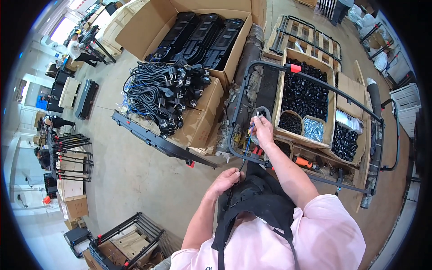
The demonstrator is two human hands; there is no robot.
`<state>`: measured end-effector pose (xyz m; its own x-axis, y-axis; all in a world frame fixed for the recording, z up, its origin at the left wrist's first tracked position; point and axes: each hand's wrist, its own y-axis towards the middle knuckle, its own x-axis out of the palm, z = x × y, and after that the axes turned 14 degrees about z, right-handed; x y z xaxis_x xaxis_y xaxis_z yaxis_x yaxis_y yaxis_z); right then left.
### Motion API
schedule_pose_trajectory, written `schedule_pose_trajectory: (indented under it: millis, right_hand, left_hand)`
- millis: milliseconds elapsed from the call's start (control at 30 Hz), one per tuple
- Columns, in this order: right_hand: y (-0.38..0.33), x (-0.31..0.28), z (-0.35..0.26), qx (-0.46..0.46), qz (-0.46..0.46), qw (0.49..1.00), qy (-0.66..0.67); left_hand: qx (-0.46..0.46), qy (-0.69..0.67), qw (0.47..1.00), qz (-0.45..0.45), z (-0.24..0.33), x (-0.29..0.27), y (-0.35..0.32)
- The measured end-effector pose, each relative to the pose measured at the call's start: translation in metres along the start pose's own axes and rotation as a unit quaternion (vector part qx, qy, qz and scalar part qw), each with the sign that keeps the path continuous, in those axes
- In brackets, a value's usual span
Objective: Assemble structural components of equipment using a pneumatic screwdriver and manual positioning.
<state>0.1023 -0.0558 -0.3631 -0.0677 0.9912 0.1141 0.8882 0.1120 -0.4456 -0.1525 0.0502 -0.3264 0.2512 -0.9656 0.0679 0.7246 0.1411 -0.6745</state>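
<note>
My right hand (262, 129) is raised at the curved corner of a black metal tube frame (315, 81), pinching the ends of thin coloured wires (248, 135) against a small grey fitting. The wires run down from it as a dark cable (244, 157) to my left hand (226, 179), which is closed around the cable just above a black moulded part (256, 198) held against my body. The frame lies across wooden crates in front of me.
A wooden crate (281, 90) holds black caps, with small baskets of caps and silver screws (313, 128). Cardboard boxes at the left carry a heap of black power cords (164, 92) and black housings (200, 38). An orange-handled tool (305, 163) lies near. People work at far left.
</note>
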Motion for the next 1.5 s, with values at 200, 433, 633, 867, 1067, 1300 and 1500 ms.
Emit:
schedule_pose_trajectory:
  millis: [200, 433, 633, 867, 1067, 1300, 1500]
  right_hand:
    - [0.018, -0.013, 0.004, 0.032, 0.038, 0.998, 0.049]
    - [0.013, -0.020, 0.007, 0.113, -0.028, 0.987, 0.115]
    - [-0.009, -0.034, -0.014, 0.120, -0.039, 0.964, -0.233]
    - [-0.009, -0.019, -0.019, 0.126, -0.128, 0.919, -0.350]
    - [-0.009, -0.007, -0.001, -0.002, -0.073, 0.976, -0.207]
    - [-0.006, 0.009, -0.007, -0.025, -0.098, 0.968, -0.229]
    - [-0.014, 0.009, -0.022, -0.028, -0.103, 0.964, -0.244]
  left_hand:
    - [0.011, -0.083, 0.995, 0.055, 0.015, 0.024, 0.005]
    - [-0.013, -0.137, 0.989, 0.052, 0.011, 0.024, 0.023]
    - [-0.005, -0.138, 0.987, 0.087, 0.009, 0.033, 0.029]
    - [0.007, -0.139, 0.985, 0.102, 0.009, 0.042, 0.034]
    - [0.036, -0.140, 0.982, 0.119, -0.007, 0.034, 0.044]
    - [0.063, -0.135, 0.981, 0.126, -0.010, 0.033, 0.046]
    - [0.066, -0.109, 0.980, 0.150, -0.006, 0.035, 0.046]
